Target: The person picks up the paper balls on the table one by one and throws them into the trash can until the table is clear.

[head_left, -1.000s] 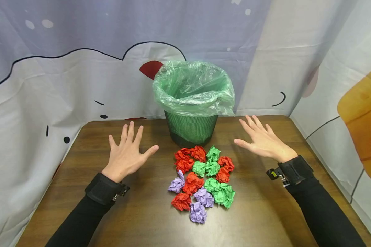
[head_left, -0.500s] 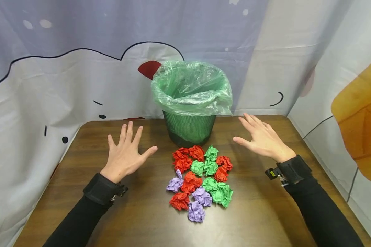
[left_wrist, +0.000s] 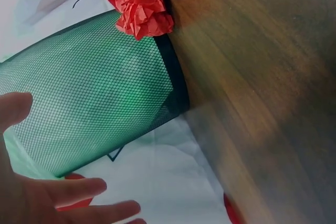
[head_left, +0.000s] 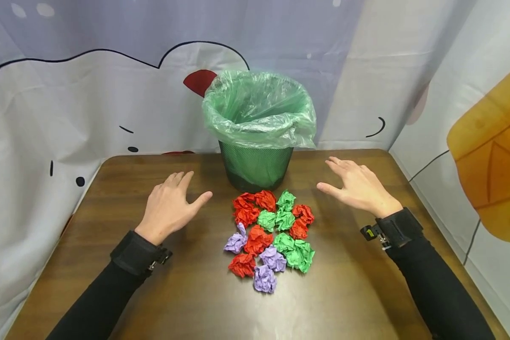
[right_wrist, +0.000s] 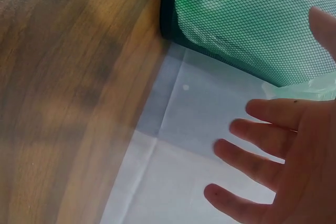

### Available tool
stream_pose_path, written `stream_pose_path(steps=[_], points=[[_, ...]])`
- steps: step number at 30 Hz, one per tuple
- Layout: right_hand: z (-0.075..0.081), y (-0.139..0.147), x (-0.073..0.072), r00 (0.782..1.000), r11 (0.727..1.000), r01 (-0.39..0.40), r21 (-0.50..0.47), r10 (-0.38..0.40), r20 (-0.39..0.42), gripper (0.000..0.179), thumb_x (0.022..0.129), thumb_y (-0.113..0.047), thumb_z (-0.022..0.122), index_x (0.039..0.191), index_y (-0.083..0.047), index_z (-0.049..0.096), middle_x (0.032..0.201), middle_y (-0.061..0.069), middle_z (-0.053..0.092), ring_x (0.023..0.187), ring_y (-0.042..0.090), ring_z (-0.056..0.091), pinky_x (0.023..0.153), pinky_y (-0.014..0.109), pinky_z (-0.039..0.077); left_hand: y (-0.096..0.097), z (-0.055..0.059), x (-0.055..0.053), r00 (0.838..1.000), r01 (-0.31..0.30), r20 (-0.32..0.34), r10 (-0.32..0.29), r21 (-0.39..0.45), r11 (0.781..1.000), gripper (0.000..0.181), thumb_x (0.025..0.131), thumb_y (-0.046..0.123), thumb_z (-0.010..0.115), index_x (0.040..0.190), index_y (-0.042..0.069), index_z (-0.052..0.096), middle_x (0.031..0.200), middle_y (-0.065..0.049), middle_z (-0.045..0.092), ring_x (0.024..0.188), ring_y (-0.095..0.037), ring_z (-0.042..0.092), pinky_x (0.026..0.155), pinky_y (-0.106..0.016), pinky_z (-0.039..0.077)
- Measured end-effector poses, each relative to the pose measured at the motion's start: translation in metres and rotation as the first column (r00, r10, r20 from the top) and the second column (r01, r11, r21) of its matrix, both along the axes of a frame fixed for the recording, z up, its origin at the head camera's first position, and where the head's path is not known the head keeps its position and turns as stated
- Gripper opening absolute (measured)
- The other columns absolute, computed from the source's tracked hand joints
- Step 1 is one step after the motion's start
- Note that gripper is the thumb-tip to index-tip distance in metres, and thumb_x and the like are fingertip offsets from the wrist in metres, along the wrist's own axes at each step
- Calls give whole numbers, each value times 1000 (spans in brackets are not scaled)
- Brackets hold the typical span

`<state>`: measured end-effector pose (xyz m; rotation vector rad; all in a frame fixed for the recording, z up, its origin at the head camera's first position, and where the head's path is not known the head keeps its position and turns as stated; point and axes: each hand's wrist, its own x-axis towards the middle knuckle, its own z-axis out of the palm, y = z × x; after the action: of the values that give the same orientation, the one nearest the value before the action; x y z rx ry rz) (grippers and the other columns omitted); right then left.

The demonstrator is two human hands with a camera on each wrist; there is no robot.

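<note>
My left hand [head_left: 167, 208] is held over the left part of the table with thumb spread and nothing in its grasp. Across from it, my right hand [head_left: 359, 186] hovers on the right, also holding nothing, its fingers [right_wrist: 247, 161] extended and apart in the right wrist view. Between the hands lies a cluster of crumpled paper balls: red ones [head_left: 257, 240], green ones [head_left: 299, 254] and purple ones [head_left: 265, 278]. Just behind them stands a dark mesh wastebasket [head_left: 255, 165], lined with a translucent green plastic bag [head_left: 263, 134] folded over its rim.
The brown wooden table [head_left: 187, 293] has its back edge against a printed curtain [head_left: 89, 104]. Another curtain panel with an orange shape [head_left: 493, 151] hangs along the right side. Each wrist wears a black strap [head_left: 138, 252] with a small camera.
The left hand's fingers have drawn closer together and bent down from a wide spread. The right hand's fingers have also come together slightly. The head view has tilted a little downward; the paper balls stay put.
</note>
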<state>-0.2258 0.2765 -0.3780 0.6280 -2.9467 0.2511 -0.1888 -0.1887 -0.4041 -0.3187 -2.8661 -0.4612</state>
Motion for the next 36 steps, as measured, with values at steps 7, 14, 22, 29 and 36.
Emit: stream_pose_path(steps=[7,14,22,29,36], points=[[-2,-2,0,999,1000,23,-14,-22,28,79,92,-71,50,142,-10,57,141,13,60,130,35,57,99,56,47,5,1,0,999,21,-44,-20,23,1000,78,93,66,52,137,2,58,134,-20,62,123,-39,57,91,-60,50],[-7,0,2,999,1000,10,-17,-9,53,75,92,-70,51,139,-12,61,135,11,65,122,32,63,92,56,51,13,-3,8,992,76,-100,-80,-44,996,50,93,45,62,120,4,69,114,-15,72,104,-34,67,70,-54,56],[-7,-1,7,995,998,-62,-27,64,75,67,95,-62,55,137,-10,62,130,11,68,113,30,67,87,55,53,30,-12,18,985,170,-12,-170,-13,985,36,92,37,66,114,10,73,106,-8,75,90,-24,71,68,-46,57],[-18,-5,15,987,992,-111,-56,117,111,63,94,-57,60,137,-11,62,131,8,67,115,28,67,94,52,52,43,-20,30,951,300,59,-302,49,953,41,91,45,69,116,13,73,104,-1,75,89,-18,71,72,-41,57],[-28,-8,23,981,989,-131,-61,139,136,60,95,-53,62,137,-11,62,132,7,67,111,26,68,91,51,53,52,-28,43,903,406,121,-413,75,911,48,86,53,74,119,18,71,111,4,73,92,-13,70,75,-38,56]])
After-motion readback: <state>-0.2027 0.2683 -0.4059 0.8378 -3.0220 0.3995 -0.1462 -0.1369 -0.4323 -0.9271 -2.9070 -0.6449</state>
